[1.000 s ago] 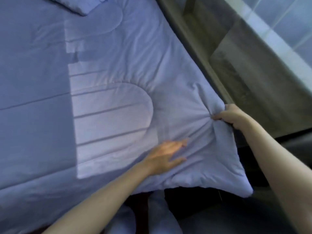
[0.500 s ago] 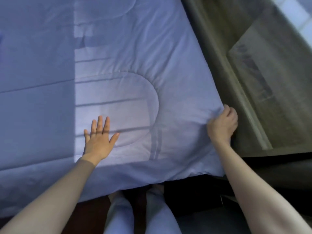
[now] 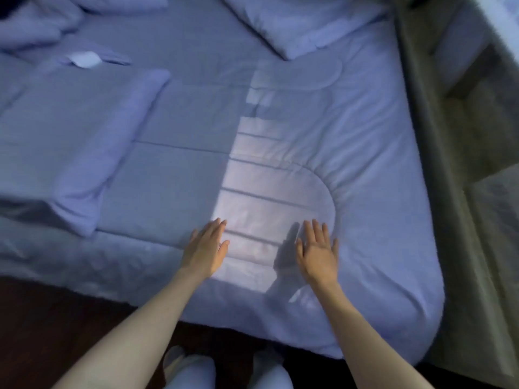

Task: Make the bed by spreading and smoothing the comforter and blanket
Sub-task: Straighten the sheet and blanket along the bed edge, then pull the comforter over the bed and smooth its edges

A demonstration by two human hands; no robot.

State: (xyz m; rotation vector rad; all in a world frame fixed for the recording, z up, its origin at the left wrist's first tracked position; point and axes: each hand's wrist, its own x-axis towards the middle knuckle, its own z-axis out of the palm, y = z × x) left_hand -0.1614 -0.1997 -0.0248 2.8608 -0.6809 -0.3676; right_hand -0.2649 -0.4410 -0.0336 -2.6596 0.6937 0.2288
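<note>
Comforter (image 3: 365,153) lies flat beneath left hand (image 3: 206,249) and right hand (image 3: 318,252).

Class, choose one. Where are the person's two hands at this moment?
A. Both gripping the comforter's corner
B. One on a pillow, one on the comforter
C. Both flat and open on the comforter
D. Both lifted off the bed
C: the left hand and right hand lie palm-down with spread fingers on the sunlit part of the comforter, gripping nothing.

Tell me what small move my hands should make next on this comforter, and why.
Probably sweep both palms outward. The left hand and right hand lie open and flat on the comforter near its foot edge, and gathered wrinkles fan along the curved stitched seam just beyond the right hand, so pushing toward the right edge would likely flatten them.
</note>
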